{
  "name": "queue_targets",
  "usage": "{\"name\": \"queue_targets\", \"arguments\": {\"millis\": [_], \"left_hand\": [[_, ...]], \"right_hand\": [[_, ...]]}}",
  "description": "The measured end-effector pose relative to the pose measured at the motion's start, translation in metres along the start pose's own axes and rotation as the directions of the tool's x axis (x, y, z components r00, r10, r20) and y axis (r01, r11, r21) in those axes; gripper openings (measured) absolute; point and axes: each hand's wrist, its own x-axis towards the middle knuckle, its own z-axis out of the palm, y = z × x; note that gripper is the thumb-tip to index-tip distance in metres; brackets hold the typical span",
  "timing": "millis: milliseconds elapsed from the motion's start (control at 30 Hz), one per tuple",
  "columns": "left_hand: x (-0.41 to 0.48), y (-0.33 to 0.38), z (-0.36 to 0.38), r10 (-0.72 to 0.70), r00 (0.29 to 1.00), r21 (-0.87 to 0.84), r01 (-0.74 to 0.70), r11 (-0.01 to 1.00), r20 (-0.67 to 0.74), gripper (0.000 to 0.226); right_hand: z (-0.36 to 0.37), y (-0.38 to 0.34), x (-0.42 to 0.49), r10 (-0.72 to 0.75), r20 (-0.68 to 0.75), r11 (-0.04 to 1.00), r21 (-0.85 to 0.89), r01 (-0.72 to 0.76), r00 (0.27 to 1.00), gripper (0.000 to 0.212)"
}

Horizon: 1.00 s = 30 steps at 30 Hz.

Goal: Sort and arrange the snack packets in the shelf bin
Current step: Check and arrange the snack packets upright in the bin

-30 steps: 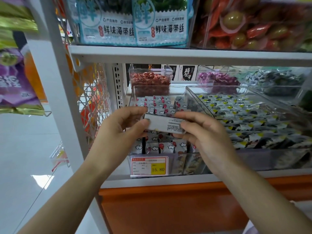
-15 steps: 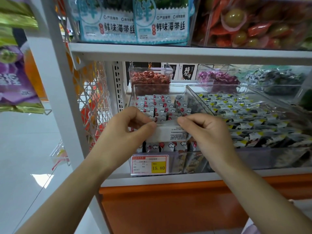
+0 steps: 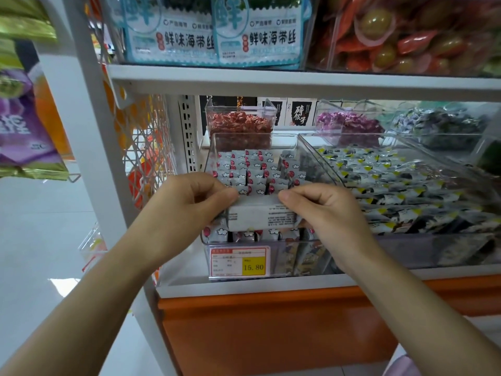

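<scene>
Over clear plastic bin, both hands, left, right, pinching flat white rectangular packet.

Silver packets carry red dots and white clouds (price tag yellow).

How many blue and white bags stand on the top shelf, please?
2. The left bag and the right bag stand side by side at the front of the top shelf, with their edges touching. More may be hidden behind them.
</scene>
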Motion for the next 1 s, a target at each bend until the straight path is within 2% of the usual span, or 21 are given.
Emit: {"name": "queue_targets", "arguments": {"millis": [100, 200, 333, 400, 467, 633, 700, 767, 867, 933, 1000], "left_hand": [[-0.002, 0.002, 0.004, -0.008, 0.997, 0.038, 0.005, 0.999, 0.079, 0.038], [-0.001, 0.002, 0.005, -0.018, 0.996, 0.029, 0.015, 0.999, 0.087, 0.032], [0.0, 0.002, 0.006, -0.005, 0.996, -0.009, 0.006, 1.0, 0.087, 0.021], [0.001, 0.001, 0.008, 0.0, 0.997, 0.0, 0.0, 1.0, 0.078, 0.007], [0.001, -0.001, 0.01, 0.007, 0.999, -0.003, -0.007, 1.0, 0.048, 0.006], [0.002, 0.0, 0.017, -0.049, 0.995, -0.144, 0.036, 0.989, -0.088, 0.008], [0.003, 0.001, 0.021, -0.056, 0.994, -0.165, 0.04, 0.986, -0.097, 0.009], [0.007, 0.003, 0.026, -0.056, 0.994, -0.15, 0.041, 0.988, -0.097, 0.015], [0.028, 0.004, 0.039, 0.03, 0.992, 0.008, -0.029, 1.0, -0.126, 0.015], [0.052, 0.001, 0.051, 0.059, 0.993, 0.125, -0.046, 0.991, -0.098, 0.019], [0.082, -0.007, 0.064, 0.01, 0.999, 0.231, 0.001, 0.973, -0.044, 0.032]], "right_hand": [[-0.002, 0.001, 0.002, 0.103, 0.029, 0.987, 0.119, -0.106, 0.994, 0.02], [-0.009, 0.0, 0.007, 0.263, 0.156, 0.913, 0.278, -0.298, 0.952, 0.015], [-0.016, 0.0, 0.011, 0.35, 0.272, 0.837, 0.339, -0.43, 0.896, 0.02], [-0.016, 0.002, 0.011, 0.356, 0.275, 0.836, 0.333, -0.435, 0.893, 0.024], [-0.017, 0.003, 0.011, 0.331, 0.27, 0.847, 0.338, -0.411, 0.904, 0.028], [-0.02, 0.001, 0.014, 0.112, 0.326, 0.804, 0.526, -0.278, 0.939, 0.037], [-0.02, 0.003, 0.017, 0.12, 0.282, 0.839, 0.484, -0.249, 0.952, 0.04], [-0.02, 0.003, 0.023, 0.146, 0.181, 0.884, 0.417, -0.21, 0.973, 0.03], [-0.023, -0.003, 0.043, 0.128, -0.048, 0.954, 0.278, -0.11, 0.991, 0.007], [-0.026, -0.007, 0.062, 0.062, -0.165, 0.994, 0.095, -0.047, 0.984, 0.008], [-0.026, -0.009, 0.083, 0.006, -0.187, 0.999, -0.051, -0.016, 0.982, 0.014]]}}
